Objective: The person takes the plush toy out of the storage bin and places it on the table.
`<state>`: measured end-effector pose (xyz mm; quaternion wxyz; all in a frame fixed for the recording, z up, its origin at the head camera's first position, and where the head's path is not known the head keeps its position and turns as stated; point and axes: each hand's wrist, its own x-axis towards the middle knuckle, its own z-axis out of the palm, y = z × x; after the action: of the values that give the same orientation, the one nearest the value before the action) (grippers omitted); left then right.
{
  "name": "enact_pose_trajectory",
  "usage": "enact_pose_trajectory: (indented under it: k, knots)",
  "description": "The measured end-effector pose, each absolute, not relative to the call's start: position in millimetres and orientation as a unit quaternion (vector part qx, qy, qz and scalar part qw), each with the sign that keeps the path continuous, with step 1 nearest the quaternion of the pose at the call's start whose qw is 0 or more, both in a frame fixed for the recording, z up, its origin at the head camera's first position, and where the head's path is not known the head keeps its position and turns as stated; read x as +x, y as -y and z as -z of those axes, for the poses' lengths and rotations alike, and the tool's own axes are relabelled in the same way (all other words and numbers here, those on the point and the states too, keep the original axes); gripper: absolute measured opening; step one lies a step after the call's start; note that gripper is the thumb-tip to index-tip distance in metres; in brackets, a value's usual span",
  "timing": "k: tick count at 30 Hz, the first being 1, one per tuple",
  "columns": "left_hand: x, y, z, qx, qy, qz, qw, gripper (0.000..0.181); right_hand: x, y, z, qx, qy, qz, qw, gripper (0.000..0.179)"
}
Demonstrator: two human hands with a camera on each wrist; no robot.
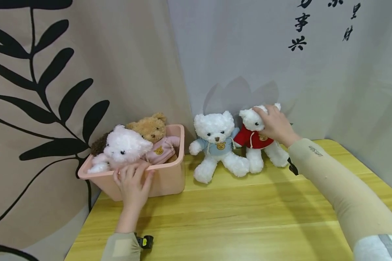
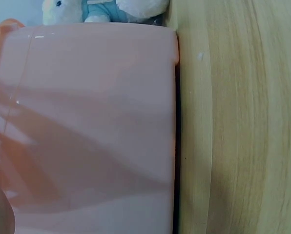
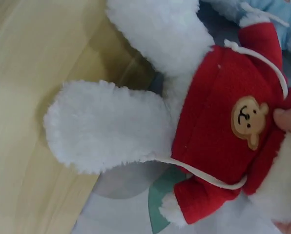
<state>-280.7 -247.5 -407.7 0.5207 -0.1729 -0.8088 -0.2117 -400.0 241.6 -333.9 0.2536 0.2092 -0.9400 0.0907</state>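
At the back of the table, my right hand [image 1: 278,125] grips a white teddy bear [image 1: 254,155] in a red hoodie around its head and neck. A thumb tip [image 3: 289,120] presses near the hoodie's collar in the right wrist view. The bear is upright, its feet at the tabletop. My left hand [image 1: 132,186] holds the front rim of a pink plastic bin [image 1: 168,179], fingers hooked over the edge. Inside the bin lean a pale fluffy teddy bear [image 1: 125,143], a tan teddy bear [image 1: 150,128] in a pink top, and a partly hidden dark brown plush [image 1: 99,145].
A white teddy bear [image 1: 212,125] in a blue hoodie sits between the bin and the red-hooded bear, touching the latter. Behind the wooden table [image 1: 235,221] hangs a curtain [image 1: 134,54] with black leaf prints and lettering.
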Motion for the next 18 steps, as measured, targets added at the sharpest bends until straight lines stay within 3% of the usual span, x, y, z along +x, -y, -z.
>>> enact_pose_trajectory:
  k: [5,13,18]
  knots:
    - [-280,247,407,-0.174,0.807,0.214,0.521,0.047,-398,-235,334,0.167,0.952,-0.118,0.228,0.082]
    - [-280,246,408,-0.176,0.804,0.216,0.526,0.047,-397,-233,326,0.125,0.968,-0.126,0.179,0.098]
    - [-280,247,409,-0.174,0.806,0.216,0.524,0.047,-395,-232,322,0.126,0.967,-0.142,0.169,0.094]
